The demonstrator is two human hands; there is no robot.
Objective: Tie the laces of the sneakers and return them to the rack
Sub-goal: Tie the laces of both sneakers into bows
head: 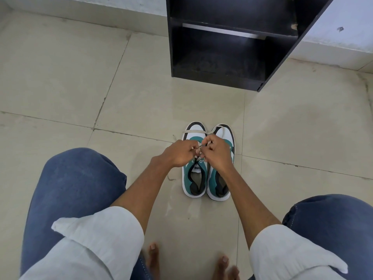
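Note:
Two white and teal sneakers stand side by side on the tiled floor, toes pointing away from me. Over the left sneaker, my left hand and my right hand meet, each pinching a strand of its cream lace. A loop of that lace lies across both toes. The right sneaker stands partly under my right wrist; its laces are hidden. The black shoe rack stands beyond the sneakers, its shelves bare.
My knees in blue jeans frame the view left and right, and my bare toes show at the bottom. Beige floor tiles spread to the left. A white wall base runs behind the rack.

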